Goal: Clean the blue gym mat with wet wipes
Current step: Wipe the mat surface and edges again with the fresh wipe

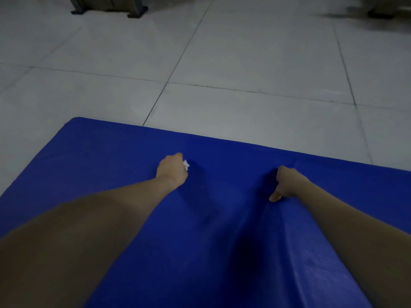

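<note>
Two bare forearms reach forward from the bottom edge, both lying over the blue mat [124, 165], which fills the lower part of the view and rests flat on the floor. Under the right forearm the mat's surface rises in a long crease that runs from the near edge up towards the right hand [287, 184].

That hand rests on the mat with its thumb stretched down so the tip touches the blue surface. Its other fingers bend away behind the back of the hand, so I cannot tell whether it clutches the surface or only presses on it.

A little farther out and to the left, the left hand [172, 170] is clenched round a small white wipe [186, 164]. A crumpled corner of the wipe sticks out on the hand's right side, against the mat. The two hands are well apart.

Beyond them the mat's far edge runs slanting across, with a rounded corner at the left. Past it lies a pale tiled floor [244, 52] with dark joint lines. At the top left stand the dark feet of some furniture [133, 13]. At the top right is a blurred dark shape.
</note>
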Tool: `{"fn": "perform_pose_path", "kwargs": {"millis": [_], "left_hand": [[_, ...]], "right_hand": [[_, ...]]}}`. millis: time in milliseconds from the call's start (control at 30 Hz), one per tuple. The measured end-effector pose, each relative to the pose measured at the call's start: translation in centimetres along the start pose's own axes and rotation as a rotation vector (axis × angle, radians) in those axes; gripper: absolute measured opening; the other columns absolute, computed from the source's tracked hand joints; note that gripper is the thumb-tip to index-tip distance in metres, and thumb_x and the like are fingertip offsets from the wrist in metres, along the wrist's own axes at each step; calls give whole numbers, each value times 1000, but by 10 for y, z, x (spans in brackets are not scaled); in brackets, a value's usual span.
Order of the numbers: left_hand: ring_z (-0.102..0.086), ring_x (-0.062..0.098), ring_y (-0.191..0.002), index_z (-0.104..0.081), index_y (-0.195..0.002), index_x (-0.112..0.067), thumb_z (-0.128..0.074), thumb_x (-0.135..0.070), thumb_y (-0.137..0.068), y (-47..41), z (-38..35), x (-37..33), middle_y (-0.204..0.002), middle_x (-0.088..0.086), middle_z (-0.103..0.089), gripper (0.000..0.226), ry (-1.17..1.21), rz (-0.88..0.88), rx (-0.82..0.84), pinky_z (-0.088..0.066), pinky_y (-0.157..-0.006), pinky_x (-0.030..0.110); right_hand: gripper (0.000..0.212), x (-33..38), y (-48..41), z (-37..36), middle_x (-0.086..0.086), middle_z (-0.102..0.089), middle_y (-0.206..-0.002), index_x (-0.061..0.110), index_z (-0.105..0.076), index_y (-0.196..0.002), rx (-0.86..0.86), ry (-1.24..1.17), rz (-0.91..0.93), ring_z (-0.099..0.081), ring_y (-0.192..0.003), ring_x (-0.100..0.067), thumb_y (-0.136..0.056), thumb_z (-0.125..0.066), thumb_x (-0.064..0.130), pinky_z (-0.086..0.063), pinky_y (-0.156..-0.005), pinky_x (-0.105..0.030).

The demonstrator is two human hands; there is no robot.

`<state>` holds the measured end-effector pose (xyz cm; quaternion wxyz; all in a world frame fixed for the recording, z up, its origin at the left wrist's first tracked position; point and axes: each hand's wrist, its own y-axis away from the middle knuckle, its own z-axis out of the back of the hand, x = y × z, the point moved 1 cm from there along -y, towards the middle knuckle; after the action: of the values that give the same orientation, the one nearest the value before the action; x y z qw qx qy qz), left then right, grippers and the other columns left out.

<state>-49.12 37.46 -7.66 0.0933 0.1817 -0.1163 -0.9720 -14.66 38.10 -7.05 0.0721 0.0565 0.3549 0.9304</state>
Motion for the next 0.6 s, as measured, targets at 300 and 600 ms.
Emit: {"fn": "perform_pose_path", "kwargs": {"millis": [300, 600], "left_hand": [[-65, 30, -93, -55, -89, -14, -56, -13, -94, 76, -77, -137, -105, 9, -68, 5, 159, -401, 156, -50, -75, 37], [-59, 17, -108, -60, -108, -20, -54, -14, -98, 44, -52, -74, -115, -3, -64, 13, -162, -592, 55, -55, -81, 38]], "right_hand": [[51, 16, 32, -30, -2, -59, -114, 26, -50, -103, 217, 81, 175, -51, -115, -26, -66, -83, 37, -51, -88, -34], [122, 11, 30, -34, -12, -40, -142, 17, -36, -141, 166, 160, 86, -49, -124, -30, -48, -80, 82, -48, -103, -48]]}}
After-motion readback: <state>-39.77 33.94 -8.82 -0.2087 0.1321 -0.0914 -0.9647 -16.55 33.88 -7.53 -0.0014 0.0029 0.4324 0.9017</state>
